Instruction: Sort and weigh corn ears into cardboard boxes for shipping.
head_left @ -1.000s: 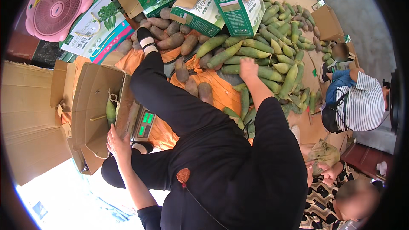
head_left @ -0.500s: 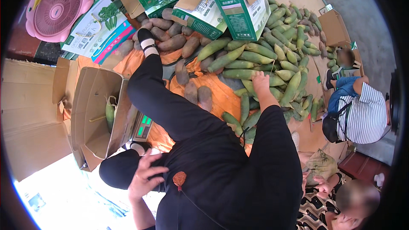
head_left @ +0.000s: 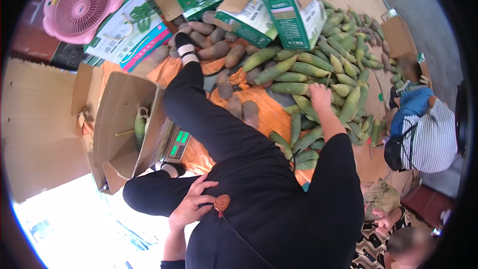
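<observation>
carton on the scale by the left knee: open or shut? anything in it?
Open. The carton has its flaps spread wide and sits on the scale; one green vegetable shows inside. How full it is otherwise cannot be told.

A pink fan (head_left: 82,5) lies top left beside green-printed cartons (head_left: 279,12). An open cardboard box (head_left: 127,129) sits against a digital scale (head_left: 178,144); brown tubers (head_left: 219,50) lie on orange sheeting (head_left: 271,114).

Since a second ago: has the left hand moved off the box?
Yes. The left hand pulled back from the open cardboard box toward the body; it now rests on the dark trousers.
</observation>
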The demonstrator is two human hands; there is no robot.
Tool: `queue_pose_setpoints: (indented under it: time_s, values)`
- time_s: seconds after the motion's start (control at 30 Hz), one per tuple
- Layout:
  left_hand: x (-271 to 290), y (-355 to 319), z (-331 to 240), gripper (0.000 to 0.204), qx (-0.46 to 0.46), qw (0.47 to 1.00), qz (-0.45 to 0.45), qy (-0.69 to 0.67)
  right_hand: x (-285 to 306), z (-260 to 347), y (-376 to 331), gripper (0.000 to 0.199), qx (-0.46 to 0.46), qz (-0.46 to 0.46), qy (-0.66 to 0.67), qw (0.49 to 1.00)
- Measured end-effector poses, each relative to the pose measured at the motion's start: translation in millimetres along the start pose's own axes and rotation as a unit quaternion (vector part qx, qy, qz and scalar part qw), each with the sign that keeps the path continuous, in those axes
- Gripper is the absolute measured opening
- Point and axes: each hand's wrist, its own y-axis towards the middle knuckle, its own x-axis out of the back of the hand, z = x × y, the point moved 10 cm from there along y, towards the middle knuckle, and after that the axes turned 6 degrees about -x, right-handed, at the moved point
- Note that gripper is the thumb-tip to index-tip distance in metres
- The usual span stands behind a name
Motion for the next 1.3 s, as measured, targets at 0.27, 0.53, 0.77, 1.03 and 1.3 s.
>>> queue_pose_setpoints:
  time_s: [0.27,0.53,0.77,1.03,1.3]
  values:
    - [28,-19,12,0.013,-0.029,0.993,-0.117,-0.002,90,-13,-4,0.056,-0.024,-0.160,0.280,0.946]
    - [68,-41,22,0.013,-0.019,0.977,-0.213,0.001,271,52,-3,0.048,0.107,-0.198,0.742,0.631]
    - [60,-40,29,0.014,-0.019,0.978,-0.207,0.003,404,208,-46,0.045,0.305,-0.037,0.870,0.385]
    - [49,-27,26,0.015,-0.018,0.982,-0.189,0.001,371,360,-75,0.048,0.336,-0.238,0.664,0.625]
    - [11,-28,33,0.032,0.015,0.995,-0.076,-0.056,281,250,-21,0.030,0.207,-0.225,0.642,0.703]
